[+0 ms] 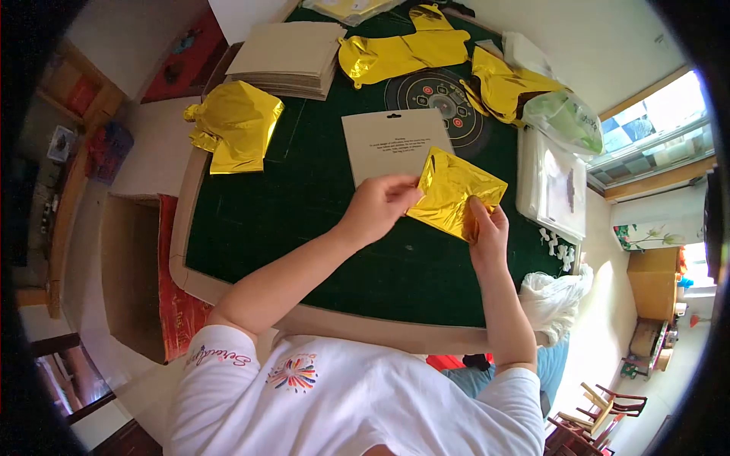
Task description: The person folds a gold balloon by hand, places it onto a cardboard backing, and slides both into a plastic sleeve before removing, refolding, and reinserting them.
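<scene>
Both hands hold a folded gold foil balloon (458,190) above the green table. My left hand (382,204) pinches its left edge between thumb and fingers. On the right side, my right hand (488,228) grips it with the thumb on top and the fingers mostly hidden underneath. Just behind the foil lies a printed cardboard sheet (388,140) with a hang slot at its top edge; the foil covers its lower right corner.
A stack of cardboard (285,57) stands at the back left. Other gold foil balloons (236,125) lie at the left and along the back. Clear plastic bags (551,182) are piled at the right, near white string (555,296). A cardboard box (133,273) stands left of the table.
</scene>
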A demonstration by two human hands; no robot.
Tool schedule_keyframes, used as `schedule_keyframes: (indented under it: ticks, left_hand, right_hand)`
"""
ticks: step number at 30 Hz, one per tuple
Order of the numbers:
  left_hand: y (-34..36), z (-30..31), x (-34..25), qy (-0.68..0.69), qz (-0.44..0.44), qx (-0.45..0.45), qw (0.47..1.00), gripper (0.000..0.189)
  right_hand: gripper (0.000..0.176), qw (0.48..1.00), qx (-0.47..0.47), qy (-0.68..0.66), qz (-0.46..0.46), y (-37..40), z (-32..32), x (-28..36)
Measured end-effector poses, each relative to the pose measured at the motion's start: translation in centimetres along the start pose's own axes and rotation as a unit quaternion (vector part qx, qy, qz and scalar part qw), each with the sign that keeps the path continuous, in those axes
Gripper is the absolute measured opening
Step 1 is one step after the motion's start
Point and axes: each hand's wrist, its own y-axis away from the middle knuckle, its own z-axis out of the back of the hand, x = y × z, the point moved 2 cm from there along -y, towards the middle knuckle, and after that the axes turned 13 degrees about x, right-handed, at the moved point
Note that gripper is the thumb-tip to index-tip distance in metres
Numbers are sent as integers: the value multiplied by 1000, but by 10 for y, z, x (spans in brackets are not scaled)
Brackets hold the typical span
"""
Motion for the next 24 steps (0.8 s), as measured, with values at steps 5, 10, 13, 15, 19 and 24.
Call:
schedule_keyframes:
  ticks: [5, 10, 13, 15, 19, 24]
  left_hand:
    - [8, 3, 7, 335, 159, 9, 929, 37]
    - [15, 6, 5, 296, 210, 77, 929, 38]
    - [18, 11, 7, 351, 236, 123, 898, 38]
    - [19, 11, 14, 381, 240, 144, 881, 38]
    - [19, 13, 16, 382, 246, 168, 875, 36]
    - [16, 14, 20, 296, 218, 110, 924, 24]
  right_hand:
    - [16, 998, 55, -17, -3, 1, 4, 0]
    - [16, 999, 47, 2, 14, 6, -7, 0]
    - [16, 999, 31, 0, 20, 6, -13, 2]
    - [16, 999, 36, 3, 21, 6, -9, -2]
    - [17, 999, 28, 12, 33, 9, -16, -1]
    - [16, 999, 35, 10, 26, 12, -19, -5]
